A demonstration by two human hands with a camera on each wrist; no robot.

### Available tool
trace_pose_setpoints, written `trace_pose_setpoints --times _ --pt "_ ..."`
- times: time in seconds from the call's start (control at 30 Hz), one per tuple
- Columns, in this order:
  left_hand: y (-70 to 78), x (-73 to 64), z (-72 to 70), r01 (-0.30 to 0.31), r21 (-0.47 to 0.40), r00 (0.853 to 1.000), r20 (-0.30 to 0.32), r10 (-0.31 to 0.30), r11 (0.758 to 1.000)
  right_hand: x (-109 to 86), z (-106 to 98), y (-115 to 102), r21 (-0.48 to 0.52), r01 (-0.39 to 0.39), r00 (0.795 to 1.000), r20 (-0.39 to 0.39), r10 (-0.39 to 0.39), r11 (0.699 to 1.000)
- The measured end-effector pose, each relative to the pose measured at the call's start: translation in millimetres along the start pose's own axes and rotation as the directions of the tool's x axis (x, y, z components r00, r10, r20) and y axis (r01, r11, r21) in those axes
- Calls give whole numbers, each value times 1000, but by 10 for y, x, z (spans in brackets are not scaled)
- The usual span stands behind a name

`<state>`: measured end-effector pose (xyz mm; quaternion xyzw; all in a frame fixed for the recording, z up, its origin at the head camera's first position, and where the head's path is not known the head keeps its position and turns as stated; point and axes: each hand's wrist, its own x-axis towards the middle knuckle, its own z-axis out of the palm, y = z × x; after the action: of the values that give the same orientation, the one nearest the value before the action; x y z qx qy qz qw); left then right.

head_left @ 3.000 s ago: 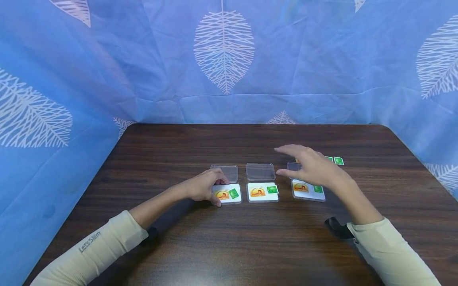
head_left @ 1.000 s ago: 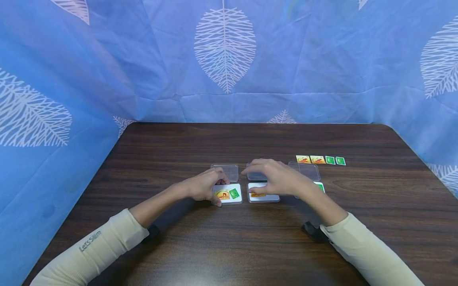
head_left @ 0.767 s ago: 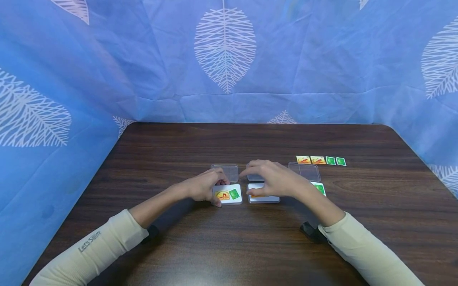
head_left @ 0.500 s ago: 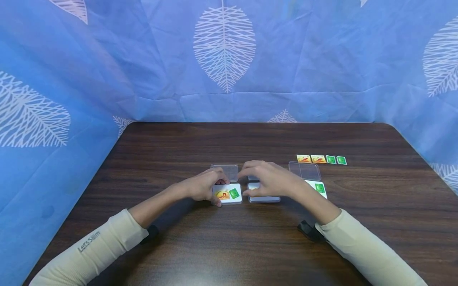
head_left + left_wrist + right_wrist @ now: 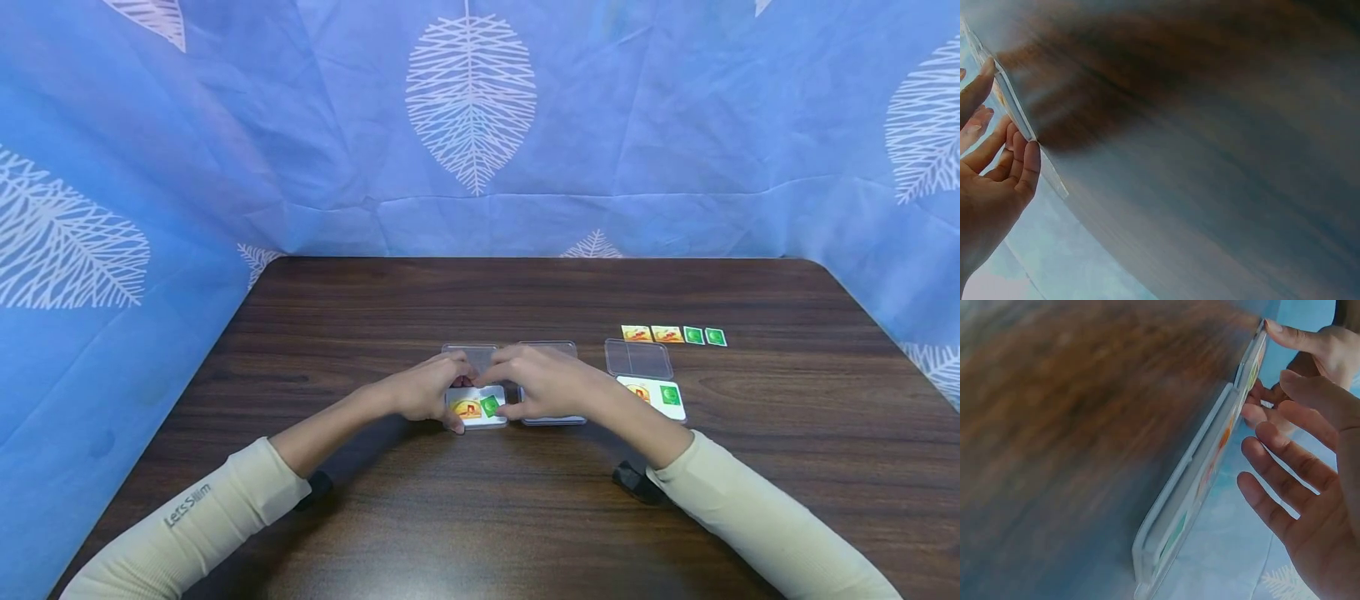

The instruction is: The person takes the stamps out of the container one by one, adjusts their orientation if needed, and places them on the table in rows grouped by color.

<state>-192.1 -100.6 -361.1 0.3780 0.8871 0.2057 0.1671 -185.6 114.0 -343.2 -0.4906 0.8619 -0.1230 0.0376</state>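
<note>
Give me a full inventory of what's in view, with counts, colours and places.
Tabletop: 1, dark brown wood grain, under the items
Backdrop: 1, blue with white leaf prints, behind and beside the tabletop
Cases: 3, white tops with clear edges, in a row
Clear panels: 3, transparent, one behind each case
Mounted orange pictures: 3, orange-yellow, one on each case
Mounted green pictures: 3, green, right of the orange ones
Loose orange pictures: 2, orange-yellow, beyond the right panel
Loose green pictures: 2, green, same row
Bands: 2, black, at the cuffs
Sleeves: 2, cream, on the forearms
Left grip: 1, bare, holding the leftmost case
Right grip: 1, bare, over the middle case
</note>
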Motion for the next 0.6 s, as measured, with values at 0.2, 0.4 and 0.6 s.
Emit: trace_pose_setpoints --times 0.2,0.4,0.6 --pt "4 -13 -7 -3 -24 1000 1 3 1000 65 20 -38 -20 21 999 34 -21 1000" --pt "-2 -21 -10 -13 -39 1000 0 13 999 135 27 -99 -55 20 998 66 -16 998" --pt "-20 -24 5 -39 -50 999 -4 39 998 186 39 -140 -114 -4 996 93 15 993"
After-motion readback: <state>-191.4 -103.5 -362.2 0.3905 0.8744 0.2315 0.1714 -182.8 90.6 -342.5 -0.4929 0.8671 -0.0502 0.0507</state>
